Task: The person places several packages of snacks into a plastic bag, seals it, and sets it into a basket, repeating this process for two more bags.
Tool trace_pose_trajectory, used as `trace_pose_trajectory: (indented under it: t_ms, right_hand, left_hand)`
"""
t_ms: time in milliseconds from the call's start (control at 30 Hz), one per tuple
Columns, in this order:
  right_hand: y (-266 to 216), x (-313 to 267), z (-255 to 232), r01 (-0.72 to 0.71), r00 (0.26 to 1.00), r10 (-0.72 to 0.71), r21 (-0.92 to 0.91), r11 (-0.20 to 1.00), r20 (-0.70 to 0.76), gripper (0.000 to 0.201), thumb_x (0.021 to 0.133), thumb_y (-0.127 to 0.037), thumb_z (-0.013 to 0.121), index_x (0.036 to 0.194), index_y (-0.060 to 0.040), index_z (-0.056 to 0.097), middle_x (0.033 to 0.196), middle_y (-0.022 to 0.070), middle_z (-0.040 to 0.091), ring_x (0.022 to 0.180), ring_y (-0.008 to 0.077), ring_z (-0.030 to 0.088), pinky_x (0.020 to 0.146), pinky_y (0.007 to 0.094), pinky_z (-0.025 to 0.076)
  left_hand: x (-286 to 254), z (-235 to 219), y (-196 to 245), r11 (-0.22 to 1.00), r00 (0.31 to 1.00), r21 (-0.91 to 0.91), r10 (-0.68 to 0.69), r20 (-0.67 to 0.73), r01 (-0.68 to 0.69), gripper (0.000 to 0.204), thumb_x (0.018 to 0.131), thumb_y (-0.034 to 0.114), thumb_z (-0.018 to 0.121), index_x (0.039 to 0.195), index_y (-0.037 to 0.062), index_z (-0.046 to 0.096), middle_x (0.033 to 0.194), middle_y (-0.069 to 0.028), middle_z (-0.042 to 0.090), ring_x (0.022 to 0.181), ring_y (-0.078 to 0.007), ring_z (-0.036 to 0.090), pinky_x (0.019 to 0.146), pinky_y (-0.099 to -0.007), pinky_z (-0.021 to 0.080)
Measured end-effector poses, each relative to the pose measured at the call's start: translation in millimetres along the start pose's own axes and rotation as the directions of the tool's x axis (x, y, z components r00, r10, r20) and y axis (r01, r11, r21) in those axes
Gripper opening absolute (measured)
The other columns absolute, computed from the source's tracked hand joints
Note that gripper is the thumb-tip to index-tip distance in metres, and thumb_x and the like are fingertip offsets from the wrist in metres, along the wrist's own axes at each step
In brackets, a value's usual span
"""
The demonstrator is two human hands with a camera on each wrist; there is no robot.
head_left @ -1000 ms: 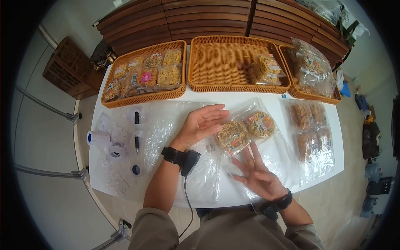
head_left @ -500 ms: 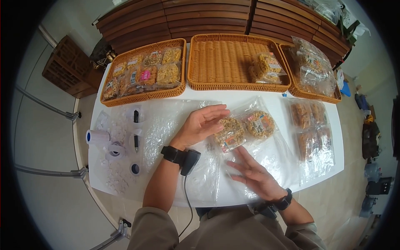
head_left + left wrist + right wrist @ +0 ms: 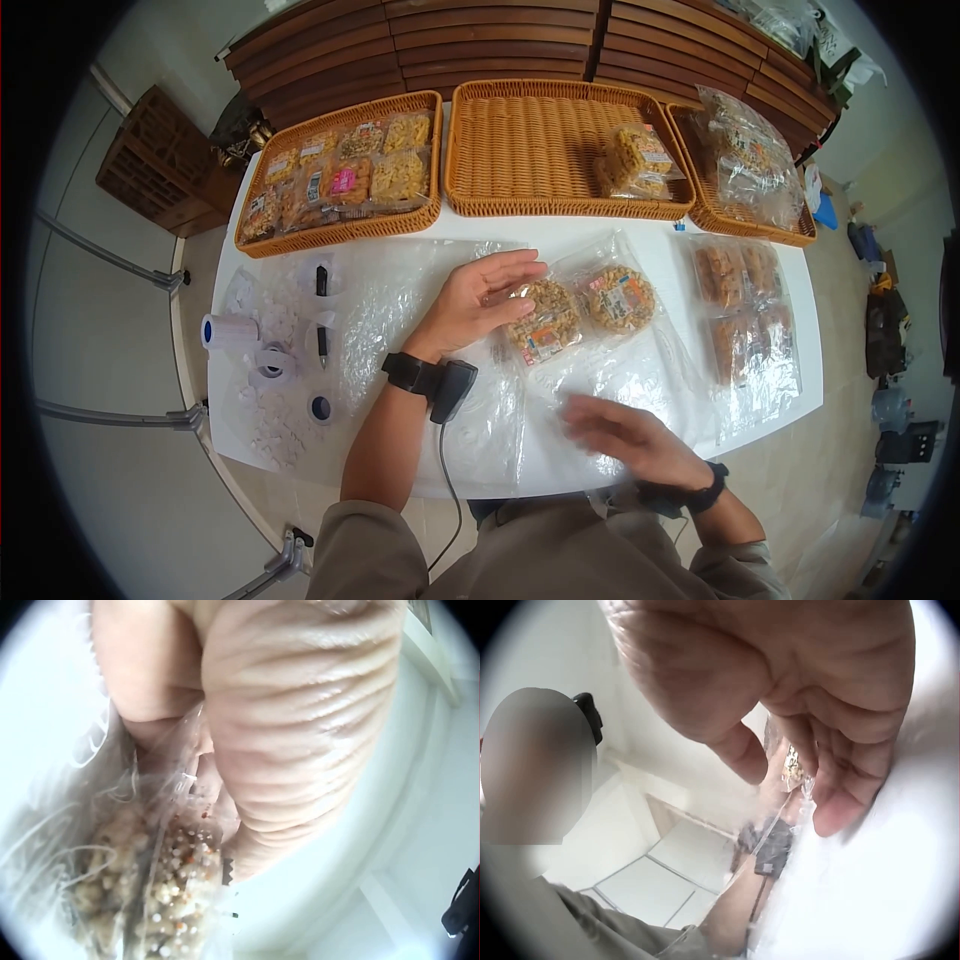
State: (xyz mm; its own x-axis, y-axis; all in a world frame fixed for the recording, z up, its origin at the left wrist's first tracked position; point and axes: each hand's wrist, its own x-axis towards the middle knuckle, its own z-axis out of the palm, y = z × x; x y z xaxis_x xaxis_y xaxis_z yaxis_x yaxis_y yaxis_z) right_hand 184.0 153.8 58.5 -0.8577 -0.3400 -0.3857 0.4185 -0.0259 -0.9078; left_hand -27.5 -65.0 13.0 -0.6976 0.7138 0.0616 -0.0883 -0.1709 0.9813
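Note:
A clear bag holding two round nut-and-grain snacks, the left one point(image 3: 546, 325) and the right one point(image 3: 620, 299), is by the table's middle. My left hand point(image 3: 478, 305) is at its left edge; in the left wrist view, plastic film runs between the thumb and fingers of my left hand point(image 3: 292, 712), with the speckled snack point(image 3: 180, 900) beside them. My right hand point(image 3: 640, 442), blurred in the head view, is below the bag and apart from it. In the right wrist view my right hand point(image 3: 795, 682) has loosely bent fingers and holds nothing.
Three wicker trays line the back: left point(image 3: 340, 238), middle point(image 3: 520, 150) and right point(image 3: 790, 236), each with packaged snacks. Several bagged brown snacks point(image 3: 735, 345) lie at the right. Label rolls point(image 3: 230, 331), pens point(image 3: 322, 342) and a ring point(image 3: 319, 408) are at the left; clear film covers the table.
My right hand has moved down and away from the bag, its fingers now more bent. The left snack's lower edge has shifted slightly left; my left hand stays at the bag's edge.

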Motion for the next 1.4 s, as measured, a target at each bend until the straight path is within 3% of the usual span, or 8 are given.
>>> trace_pose_trajectory:
  t_ms: [167, 267, 367, 433, 500, 567, 833, 1400]
  right_hand:
    - [-30, -49, -17, -0.051, 0.995, 0.079, -0.4, 0.915, 0.055, 0.047, 0.094, -0.004, 0.064, 0.14, -0.0044, 0.052, 0.114, 0.0096, 0.068, 0.1, 0.0166, 0.066, 0.083, 0.0313, 0.054]
    - [-55, -77, -33, -0.069, 0.917, 0.269, -0.548, 0.834, 0.294, 0.05, 0.092, -0.006, 0.069, 0.139, -0.0053, 0.054, 0.113, 0.0091, 0.07, 0.098, 0.0171, 0.067, 0.081, 0.0324, 0.056]
    - [-91, -92, -39, 0.038, 0.893, 0.176, -0.458, 0.888, 0.415, 0.048, 0.086, -0.012, 0.078, 0.13, -0.003, 0.061, 0.11, 0.008, 0.072, 0.094, 0.0188, 0.07, 0.08, 0.0321, 0.057]
    - [-120, -90, -30, 0.0, 0.987, 0.069, -0.435, 0.901, 0.143, 0.039, 0.08, -0.011, 0.083, 0.115, -0.0011, 0.07, 0.105, 0.0091, 0.074, 0.091, 0.0221, 0.071, 0.082, 0.0345, 0.057]
    - [-140, -71, -35, 0.096, 0.995, -0.095, -0.61, 0.787, 0.035, 0.049, 0.073, -0.008, 0.086, 0.119, -0.0031, 0.069, 0.11, 0.0114, 0.072, 0.099, 0.0264, 0.07, 0.087, 0.0375, 0.055]
    - [-145, -39, -38, 0.203, 0.946, -0.314, -0.903, 0.38, 0.08, 0.07, 0.066, -0.007, 0.087, 0.131, -0.0046, 0.06, 0.126, 0.0133, 0.065, 0.114, 0.0307, 0.064, 0.095, 0.0409, 0.052]
    - [-130, 74, -68, 0.214, 0.975, -0.068, -0.977, 0.028, 0.211, 0.105, 0.065, -0.016, 0.087, 0.153, -0.0191, 0.031, 0.159, 0.0117, 0.029, 0.15, 0.0327, 0.021, 0.121, 0.0467, 0.028]
    - [-108, 74, -83, 0.142, 0.974, -0.189, -0.987, 0.079, 0.125, 0.101, 0.061, -0.02, 0.08, 0.15, -0.0066, 0.034, 0.125, 0.0206, 0.058, 0.118, 0.0389, 0.056, 0.102, 0.0465, 0.047]
  left_hand:
    - [-1, 1, 5, 0.999, 1.0, -0.022, -0.023, -0.01, 0.023, 0.059, 0.088, -0.005, 0.067, 0.142, -0.002, 0.045, 0.135, -0.0154, 0.059, 0.128, -0.0211, 0.054, 0.108, -0.0331, 0.044]
    - [-2, 0, 7, 1.0, 1.0, -0.007, -0.017, -0.008, 0.017, 0.058, 0.088, -0.005, 0.067, 0.142, -0.0016, 0.046, 0.135, -0.0149, 0.059, 0.126, -0.0206, 0.055, 0.107, -0.0328, 0.045]
    - [-2, 2, 9, 0.999, 0.999, 0.004, -0.035, -0.005, 0.036, 0.058, 0.088, -0.005, 0.067, 0.142, -0.0011, 0.046, 0.134, -0.0146, 0.059, 0.126, -0.02, 0.056, 0.104, -0.0317, 0.047]
    - [-2, 1, 8, 0.999, 0.999, -0.009, -0.045, 0.005, 0.045, 0.058, 0.088, -0.005, 0.066, 0.142, -0.001, 0.046, 0.134, -0.0145, 0.06, 0.126, -0.0196, 0.056, 0.102, -0.0308, 0.048]
    - [-1, 0, 6, 0.999, 0.999, 0.001, -0.034, 0.02, 0.034, 0.059, 0.088, -0.006, 0.066, 0.143, -0.0008, 0.046, 0.134, -0.0145, 0.06, 0.125, -0.0193, 0.056, 0.101, -0.03, 0.049]
    - [-1, -1, 6, 0.999, 0.999, 0.012, -0.034, 0.024, 0.034, 0.06, 0.087, -0.006, 0.066, 0.143, -0.0009, 0.045, 0.134, -0.0146, 0.06, 0.125, -0.0192, 0.056, 0.1, -0.0296, 0.049]
    - [-1, -1, 6, 0.999, 0.998, 0.009, -0.05, 0.03, 0.05, 0.062, 0.087, -0.005, 0.068, 0.143, -0.0021, 0.044, 0.135, -0.0153, 0.059, 0.126, -0.0192, 0.055, 0.102, -0.0302, 0.048]
    - [1, -2, -3, 0.999, 1.0, 0.043, 0.014, -0.019, -0.013, 0.056, 0.088, -0.005, 0.067, 0.14, -0.0024, 0.047, 0.136, -0.013, 0.058, 0.128, -0.0201, 0.055, 0.108, -0.0323, 0.045]
